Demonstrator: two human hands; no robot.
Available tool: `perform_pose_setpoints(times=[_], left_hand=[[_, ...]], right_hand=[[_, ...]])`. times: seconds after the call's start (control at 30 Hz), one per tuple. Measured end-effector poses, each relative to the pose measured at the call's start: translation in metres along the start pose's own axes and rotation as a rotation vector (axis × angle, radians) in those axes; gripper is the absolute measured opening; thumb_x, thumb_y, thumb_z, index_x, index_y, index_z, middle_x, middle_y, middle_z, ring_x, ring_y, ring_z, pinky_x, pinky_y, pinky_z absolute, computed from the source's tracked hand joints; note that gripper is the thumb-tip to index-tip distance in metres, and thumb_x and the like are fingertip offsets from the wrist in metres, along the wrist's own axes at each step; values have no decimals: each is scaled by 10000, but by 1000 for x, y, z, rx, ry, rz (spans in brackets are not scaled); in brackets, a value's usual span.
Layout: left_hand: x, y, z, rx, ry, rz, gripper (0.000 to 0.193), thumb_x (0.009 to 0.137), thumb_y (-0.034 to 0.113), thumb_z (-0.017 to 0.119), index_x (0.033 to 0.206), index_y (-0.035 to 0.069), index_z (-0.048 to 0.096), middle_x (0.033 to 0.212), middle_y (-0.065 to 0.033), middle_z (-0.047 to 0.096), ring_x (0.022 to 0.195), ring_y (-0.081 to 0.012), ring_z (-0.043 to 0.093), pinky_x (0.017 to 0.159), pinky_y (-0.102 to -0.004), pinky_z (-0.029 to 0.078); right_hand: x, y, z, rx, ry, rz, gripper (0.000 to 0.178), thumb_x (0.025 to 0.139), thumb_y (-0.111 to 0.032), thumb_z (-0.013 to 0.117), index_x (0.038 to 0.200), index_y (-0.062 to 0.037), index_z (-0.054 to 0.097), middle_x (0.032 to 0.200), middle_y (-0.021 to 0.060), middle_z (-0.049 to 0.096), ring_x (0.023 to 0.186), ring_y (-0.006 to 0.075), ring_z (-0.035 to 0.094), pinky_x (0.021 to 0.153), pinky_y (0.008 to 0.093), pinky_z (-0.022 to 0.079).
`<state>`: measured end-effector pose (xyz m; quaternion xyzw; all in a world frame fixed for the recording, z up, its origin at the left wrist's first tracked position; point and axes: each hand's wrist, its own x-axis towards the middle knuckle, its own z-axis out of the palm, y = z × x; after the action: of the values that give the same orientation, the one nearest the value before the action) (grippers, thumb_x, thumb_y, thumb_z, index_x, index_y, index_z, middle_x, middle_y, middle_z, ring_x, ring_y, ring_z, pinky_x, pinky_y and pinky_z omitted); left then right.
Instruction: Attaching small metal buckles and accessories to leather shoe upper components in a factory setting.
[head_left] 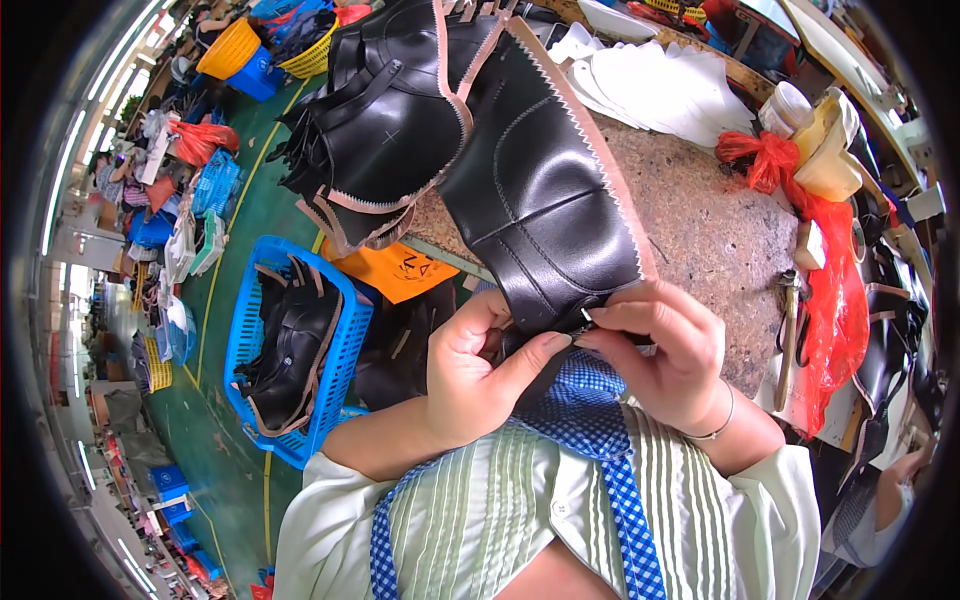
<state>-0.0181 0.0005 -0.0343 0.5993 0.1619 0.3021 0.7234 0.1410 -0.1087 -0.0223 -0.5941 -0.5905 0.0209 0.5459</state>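
Observation:
A black leather boot upper [560, 190] with a zigzag-cut pinkish-beige edge lies partly over the bench and reaches down toward my body. My left hand [470, 370] grips its near end, thumb stretched along the black material. From the other side my right hand [670, 345] pinches the same end, its thumb and fingertips almost meeting my left thumb. Between the fingertips a small shiny metal piece [586, 318] shows; its kind is too small to make out. To the left of the upper, a pile of similar black uppers [390, 130] hangs over the bench edge.
The speckled bench [700, 220] bears white cut pieces [660, 90] at the back. Along its right side are a red plastic bag [835, 300] and a hammer-like tool [787, 340]. A blue basket [355, 350] of uppers stands left, near an orange bag [390, 270]. Another person's arm [890, 490] shows lower right.

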Motion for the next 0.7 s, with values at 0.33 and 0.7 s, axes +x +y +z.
perform_pose_setpoints(times=[0.33,0.7], left_hand=[[9,9,-5,103,-124,31,257,876,-16,703,1112,-51,606,1018,-76,685,930,-90,623,836,-235,495],[6,16,-6,82,-121,-101,267,877,-14,700,1133,-48,632,1030,-55,693,926,-71,622,845,-235,514]], right_hand=[[5,-3,-8,62,14,75,247,675,8,832,873,-7,685,858,89,635,713,191,649,626,274,524],[3,4,-10,57,-69,11,311,652,-25,846,932,-21,709,863,84,638,720,197,641,625,291,516]])
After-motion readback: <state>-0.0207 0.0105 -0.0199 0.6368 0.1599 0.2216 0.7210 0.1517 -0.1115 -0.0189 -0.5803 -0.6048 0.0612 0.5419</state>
